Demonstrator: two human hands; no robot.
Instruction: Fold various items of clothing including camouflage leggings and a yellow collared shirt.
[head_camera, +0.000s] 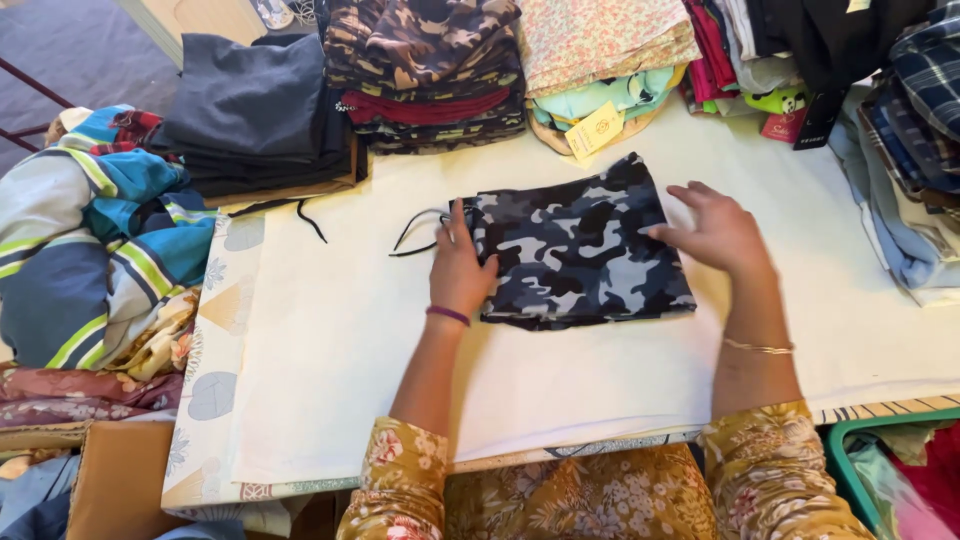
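Note:
A folded garment in blue, grey and black camouflage (575, 245) lies flat on a white cloth-covered table (330, 370). My left hand (458, 268) presses on its left edge, next to a black drawstring (415, 235) that trails off the garment. My right hand (715, 228) rests flat on the garment's right edge, fingers spread. Neither hand grips anything.
Stacks of folded clothes line the far edge: dark grey ones (250, 110), brown camouflage (430, 70), floral and mint pieces (600, 60), plaid at the right (920, 90). A striped blue pile (90, 240) lies left. A green bin (850, 440) stands at the lower right.

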